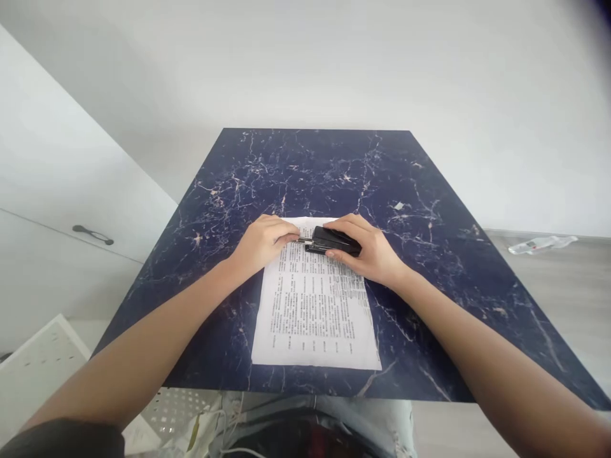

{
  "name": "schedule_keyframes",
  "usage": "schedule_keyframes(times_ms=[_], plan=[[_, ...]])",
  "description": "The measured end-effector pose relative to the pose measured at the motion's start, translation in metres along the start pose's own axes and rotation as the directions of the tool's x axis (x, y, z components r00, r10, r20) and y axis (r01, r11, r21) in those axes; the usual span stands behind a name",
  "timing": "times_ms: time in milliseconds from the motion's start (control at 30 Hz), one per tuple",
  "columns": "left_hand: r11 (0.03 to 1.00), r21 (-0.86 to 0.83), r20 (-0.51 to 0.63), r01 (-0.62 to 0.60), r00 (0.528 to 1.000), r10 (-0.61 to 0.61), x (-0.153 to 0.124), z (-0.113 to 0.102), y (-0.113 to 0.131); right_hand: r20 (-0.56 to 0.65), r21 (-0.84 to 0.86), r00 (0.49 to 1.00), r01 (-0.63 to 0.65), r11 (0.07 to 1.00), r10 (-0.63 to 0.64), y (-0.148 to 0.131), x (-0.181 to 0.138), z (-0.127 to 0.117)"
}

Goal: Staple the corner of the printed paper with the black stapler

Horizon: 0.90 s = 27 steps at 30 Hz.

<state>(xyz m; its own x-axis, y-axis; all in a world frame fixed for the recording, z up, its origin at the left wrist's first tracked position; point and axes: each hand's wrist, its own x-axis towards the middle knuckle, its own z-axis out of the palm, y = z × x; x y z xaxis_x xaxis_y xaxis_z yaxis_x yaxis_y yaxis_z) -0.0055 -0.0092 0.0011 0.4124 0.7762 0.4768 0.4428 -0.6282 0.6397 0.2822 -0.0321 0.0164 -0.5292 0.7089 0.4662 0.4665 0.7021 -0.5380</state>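
Observation:
A black stapler [329,240] lies sideways over the upper part of a printed sheet of paper [310,343], with my right hand [367,248] wrapped round its right end. From its left end a thin silver metal part [305,241] sticks out. My left hand [267,240] pinches the tip of that part between thumb and fingers; exactly what sits in the fingertips is too small to make out. The paper is flat, covered in dense lines of dark print, and both hands cover part of its top edge.
The dark blue marble-patterned table [305,172] ends at a white wall. A small pale scrap [399,206] lies right of the hands. A clear plastic package [541,244] is beyond the right edge. At left stands a white cabinet with a dark handle [93,235].

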Motion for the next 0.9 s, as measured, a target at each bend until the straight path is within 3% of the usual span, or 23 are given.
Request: schedule_keyframes(times_ms=[467,900], plan=[[1.0,-0.023,0.116,-0.015,0.993,0.018,0.0016,0.0021,-0.0004,0.055,-0.011,0.996,-0.072,0.997,0.072,0.0054,-0.002,-0.0005],[0.999,-0.002,0.113,-0.048,0.992,0.048,0.0001,0.0059,-0.0001,0.073,-0.018,0.994,-0.082,0.996,0.083,0.0031,-0.0016,-0.0016]])
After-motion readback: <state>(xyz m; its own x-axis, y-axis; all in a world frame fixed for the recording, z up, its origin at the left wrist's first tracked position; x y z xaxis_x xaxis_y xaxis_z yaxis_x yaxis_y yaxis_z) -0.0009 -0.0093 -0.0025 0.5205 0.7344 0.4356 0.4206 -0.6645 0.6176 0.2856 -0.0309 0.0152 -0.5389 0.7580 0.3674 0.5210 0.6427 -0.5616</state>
